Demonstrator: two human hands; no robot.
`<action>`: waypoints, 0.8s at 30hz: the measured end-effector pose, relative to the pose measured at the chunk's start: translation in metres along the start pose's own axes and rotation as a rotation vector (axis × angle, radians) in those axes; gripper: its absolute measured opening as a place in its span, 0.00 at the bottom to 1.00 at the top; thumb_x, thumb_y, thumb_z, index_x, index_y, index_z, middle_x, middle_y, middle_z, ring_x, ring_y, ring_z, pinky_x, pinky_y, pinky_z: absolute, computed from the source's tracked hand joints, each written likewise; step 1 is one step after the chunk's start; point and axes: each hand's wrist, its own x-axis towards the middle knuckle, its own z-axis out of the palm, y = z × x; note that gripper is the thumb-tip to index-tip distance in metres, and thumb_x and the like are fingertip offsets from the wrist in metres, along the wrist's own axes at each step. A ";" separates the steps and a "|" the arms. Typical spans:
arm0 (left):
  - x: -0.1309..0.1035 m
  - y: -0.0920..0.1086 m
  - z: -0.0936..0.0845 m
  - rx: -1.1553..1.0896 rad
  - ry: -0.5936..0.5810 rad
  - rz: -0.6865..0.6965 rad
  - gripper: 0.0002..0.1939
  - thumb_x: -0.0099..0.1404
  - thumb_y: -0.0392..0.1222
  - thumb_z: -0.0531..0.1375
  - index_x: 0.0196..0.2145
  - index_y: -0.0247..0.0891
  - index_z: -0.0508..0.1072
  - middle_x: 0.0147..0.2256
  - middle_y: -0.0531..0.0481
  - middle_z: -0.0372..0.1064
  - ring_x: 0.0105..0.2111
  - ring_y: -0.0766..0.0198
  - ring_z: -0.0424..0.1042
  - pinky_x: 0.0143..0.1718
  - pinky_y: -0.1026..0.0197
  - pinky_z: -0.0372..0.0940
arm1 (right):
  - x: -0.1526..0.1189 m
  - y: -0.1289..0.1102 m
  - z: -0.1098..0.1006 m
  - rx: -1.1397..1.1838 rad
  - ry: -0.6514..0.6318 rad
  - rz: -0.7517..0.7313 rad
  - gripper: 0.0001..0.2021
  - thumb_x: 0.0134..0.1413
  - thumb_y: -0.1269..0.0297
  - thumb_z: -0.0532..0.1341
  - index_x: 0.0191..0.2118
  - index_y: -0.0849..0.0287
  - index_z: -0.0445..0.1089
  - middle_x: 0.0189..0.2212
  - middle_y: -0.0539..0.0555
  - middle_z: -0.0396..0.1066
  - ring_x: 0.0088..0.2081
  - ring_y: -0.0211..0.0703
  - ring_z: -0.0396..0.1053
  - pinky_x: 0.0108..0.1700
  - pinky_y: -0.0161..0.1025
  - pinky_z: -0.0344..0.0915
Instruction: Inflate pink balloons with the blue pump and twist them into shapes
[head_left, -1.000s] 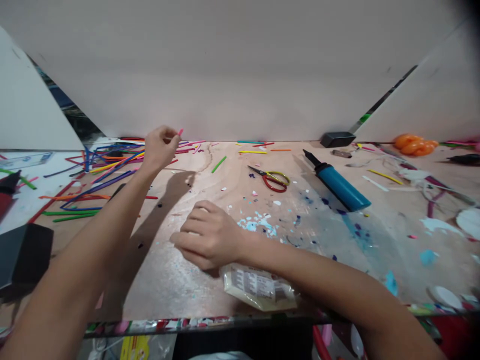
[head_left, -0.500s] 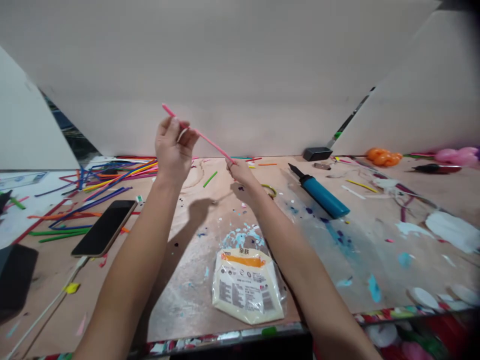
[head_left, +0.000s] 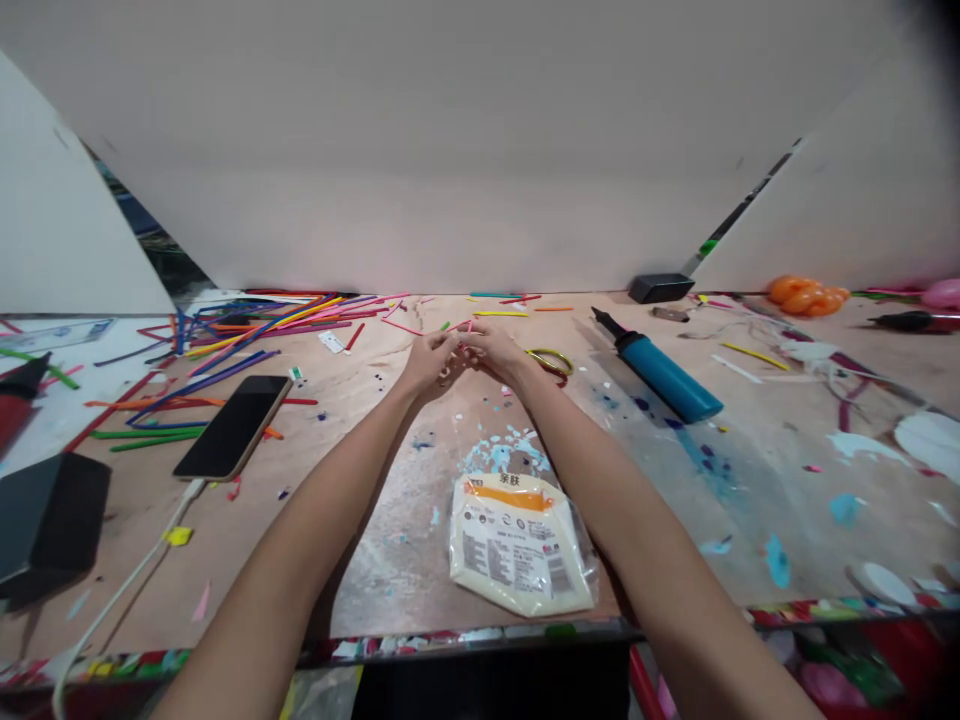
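My two hands meet above the far middle of the table. My left hand (head_left: 431,360) has its fingers closed on a thin pink modelling balloon (head_left: 403,328), uninflated, whose free length sticks out to the left. Right against it, my right hand (head_left: 491,345) is also closed on the pink balloon, and a short bit of pink pokes up by its fingers. The fingers overlap, so how the balloon runs between them is hidden. Beside my right wrist lies a yellow loop-shaped thing (head_left: 553,362). A blue hand pump (head_left: 669,378) with a black nozzle lies farther right.
Many-coloured uninflated balloons (head_left: 247,335) are heaped at the back left. A phone (head_left: 234,428) on a white cable lies left, near a black box (head_left: 56,525). A labelled plastic packet (head_left: 521,550) sits at the front edge. An orange twisted balloon (head_left: 806,296) is back right.
My left hand has come down and right to meet my right hand. The pink balloon, stretched slantwise between them before, is now gathered at the fingers. The view has shifted slightly.
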 end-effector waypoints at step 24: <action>0.004 0.001 -0.008 -0.111 -0.005 0.062 0.16 0.62 0.51 0.63 0.36 0.34 0.69 0.18 0.54 0.64 0.15 0.72 0.63 0.18 0.69 0.55 | -0.018 -0.036 -0.052 -0.584 0.788 -0.169 0.20 0.53 0.63 0.58 0.52 0.63 0.67 0.58 0.68 0.62 0.61 0.57 0.55 0.60 0.54 0.54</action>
